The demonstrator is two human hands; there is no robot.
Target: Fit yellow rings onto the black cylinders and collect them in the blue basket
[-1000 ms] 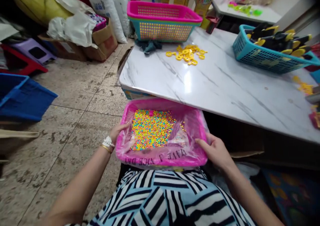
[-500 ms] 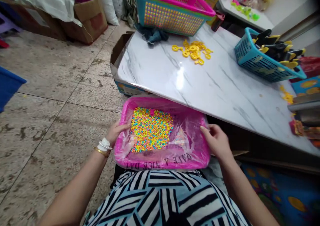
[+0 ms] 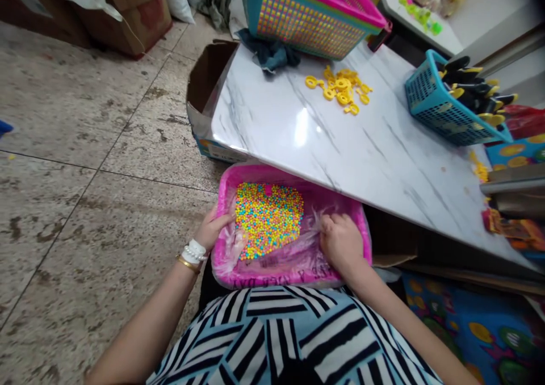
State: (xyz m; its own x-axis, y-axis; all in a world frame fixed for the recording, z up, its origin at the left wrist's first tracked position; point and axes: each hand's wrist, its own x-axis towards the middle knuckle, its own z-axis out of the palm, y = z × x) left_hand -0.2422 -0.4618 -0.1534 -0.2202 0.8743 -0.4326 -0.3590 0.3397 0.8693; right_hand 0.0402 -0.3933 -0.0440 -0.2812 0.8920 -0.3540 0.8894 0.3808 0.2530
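Note:
A pink basket (image 3: 293, 174), lined with a clear plastic bag (image 3: 281, 260), rests by my lap at the table's near edge. Small multicoloured balls (image 3: 268, 220) fill its left part, with a little pink piece (image 3: 268, 190) among them. My left hand (image 3: 213, 229) grips the basket's left rim, thumb over the inside. Inside the basket's right half, my right hand (image 3: 342, 240) is closed, bunching the plastic liner; its fingertips are partly hidden.
On the marbled table (image 3: 366, 146) lie yellow ring-shaped pieces (image 3: 343, 87), a dark cloth (image 3: 272, 55) and stacked baskets (image 3: 310, 21). A blue basket (image 3: 447, 101) holds black-and-yellow tools. Cardboard boxes (image 3: 131, 10) stand on the floor.
My right hand has left the basket's right rim and moved inward, closing on the plastic liner. My left hand keeps its hold on the left rim. The view has shifted slightly.

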